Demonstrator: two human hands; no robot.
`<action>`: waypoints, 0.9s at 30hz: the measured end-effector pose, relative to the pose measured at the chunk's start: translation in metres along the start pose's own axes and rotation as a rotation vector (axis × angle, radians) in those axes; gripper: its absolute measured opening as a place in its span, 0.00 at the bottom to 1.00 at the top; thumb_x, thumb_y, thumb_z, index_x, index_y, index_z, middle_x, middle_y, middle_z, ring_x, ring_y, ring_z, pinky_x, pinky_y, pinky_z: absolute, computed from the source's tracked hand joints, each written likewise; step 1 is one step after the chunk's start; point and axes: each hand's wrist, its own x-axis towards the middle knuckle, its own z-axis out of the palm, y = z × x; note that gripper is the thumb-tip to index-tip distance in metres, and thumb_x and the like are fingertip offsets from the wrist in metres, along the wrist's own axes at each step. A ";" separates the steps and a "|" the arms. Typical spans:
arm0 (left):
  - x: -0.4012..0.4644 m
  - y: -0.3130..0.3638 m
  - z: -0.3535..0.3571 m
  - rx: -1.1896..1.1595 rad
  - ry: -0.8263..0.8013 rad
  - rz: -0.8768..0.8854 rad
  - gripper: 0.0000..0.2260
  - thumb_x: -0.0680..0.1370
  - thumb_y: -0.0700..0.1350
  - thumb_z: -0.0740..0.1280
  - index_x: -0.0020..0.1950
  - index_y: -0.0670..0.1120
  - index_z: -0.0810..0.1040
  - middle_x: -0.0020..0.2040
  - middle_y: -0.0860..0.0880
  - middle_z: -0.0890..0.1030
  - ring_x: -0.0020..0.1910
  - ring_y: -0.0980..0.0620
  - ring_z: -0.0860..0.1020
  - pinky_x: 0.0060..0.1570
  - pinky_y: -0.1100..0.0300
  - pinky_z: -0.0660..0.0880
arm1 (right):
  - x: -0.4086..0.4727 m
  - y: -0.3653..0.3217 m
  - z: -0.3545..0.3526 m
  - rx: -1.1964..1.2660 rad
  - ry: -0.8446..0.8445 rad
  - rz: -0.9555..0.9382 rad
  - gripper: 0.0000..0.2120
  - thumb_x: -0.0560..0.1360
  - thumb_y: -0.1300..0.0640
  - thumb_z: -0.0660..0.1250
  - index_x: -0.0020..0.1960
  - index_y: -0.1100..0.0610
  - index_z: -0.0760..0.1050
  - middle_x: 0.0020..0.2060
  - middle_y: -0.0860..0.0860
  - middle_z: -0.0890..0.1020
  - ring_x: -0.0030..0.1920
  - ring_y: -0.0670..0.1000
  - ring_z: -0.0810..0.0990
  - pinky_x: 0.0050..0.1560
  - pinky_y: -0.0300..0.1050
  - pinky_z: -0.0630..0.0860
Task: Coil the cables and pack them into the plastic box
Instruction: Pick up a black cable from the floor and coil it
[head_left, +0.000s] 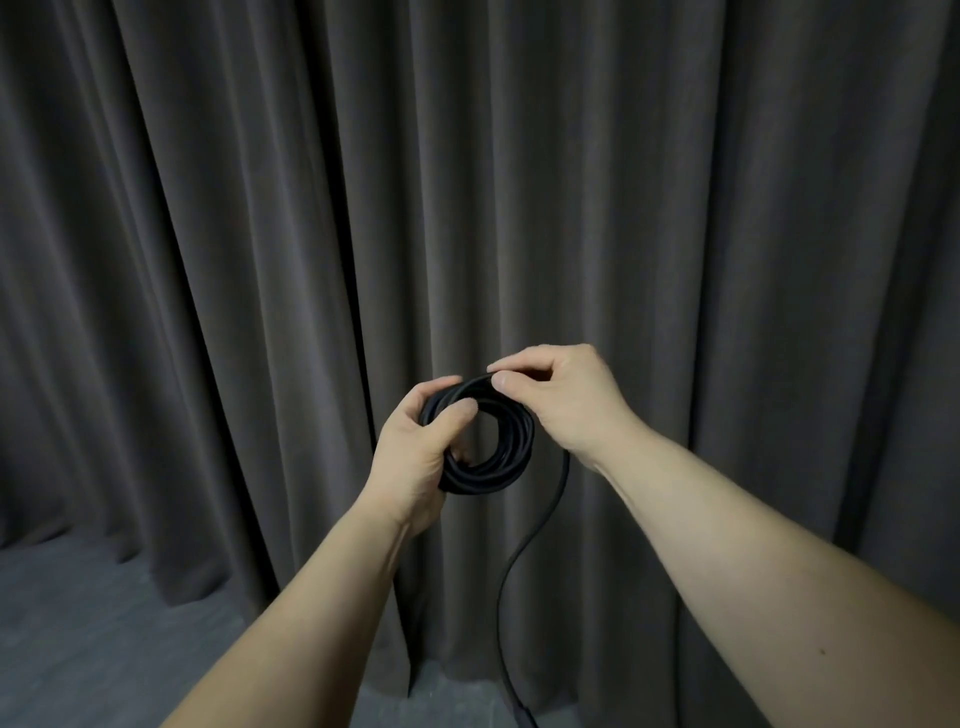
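Currently the left hand (415, 457) grips a round coil of smooth black cable (493, 457) held mid-air before a pleated grey curtain (208, 234); the right hand (561, 400) pinches the coil's top strand, its loose tail dangling toward the carpeted floor (93, 634).

Two bare hands are in view, the left hand (415, 452) and the right hand (566, 400), each on one bare forearm, so two forearms. There is one black round-section rubber-sheathed cable (506, 447). It forms one coil of several stacked loops; the exact number of loops cannot be told, as they overlap. One loose strand of that cable trails down from the coil. One dark grey pleated fabric curtain (260, 234) fills the background, and one grey carpeted floor (78, 649) lies below it.
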 end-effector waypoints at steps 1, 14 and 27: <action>0.000 0.001 0.002 -0.010 0.005 0.004 0.19 0.67 0.42 0.69 0.58 0.43 0.76 0.30 0.54 0.77 0.25 0.57 0.71 0.30 0.61 0.70 | 0.001 0.004 0.002 0.011 0.025 0.010 0.06 0.72 0.62 0.71 0.44 0.53 0.84 0.39 0.46 0.84 0.42 0.44 0.82 0.49 0.38 0.77; -0.002 0.009 0.015 -0.061 -0.018 -0.002 0.24 0.65 0.33 0.60 0.61 0.40 0.73 0.25 0.51 0.71 0.23 0.56 0.68 0.27 0.63 0.70 | -0.004 0.017 0.018 -0.065 0.018 0.067 0.20 0.80 0.44 0.56 0.68 0.49 0.73 0.65 0.45 0.76 0.66 0.45 0.73 0.69 0.42 0.66; 0.002 0.014 0.017 0.191 -0.091 0.013 0.14 0.73 0.45 0.69 0.56 0.43 0.78 0.37 0.49 0.78 0.40 0.49 0.75 0.45 0.54 0.75 | -0.008 0.025 0.013 -0.151 0.168 -0.039 0.13 0.80 0.44 0.57 0.51 0.48 0.77 0.33 0.41 0.77 0.41 0.47 0.77 0.44 0.42 0.70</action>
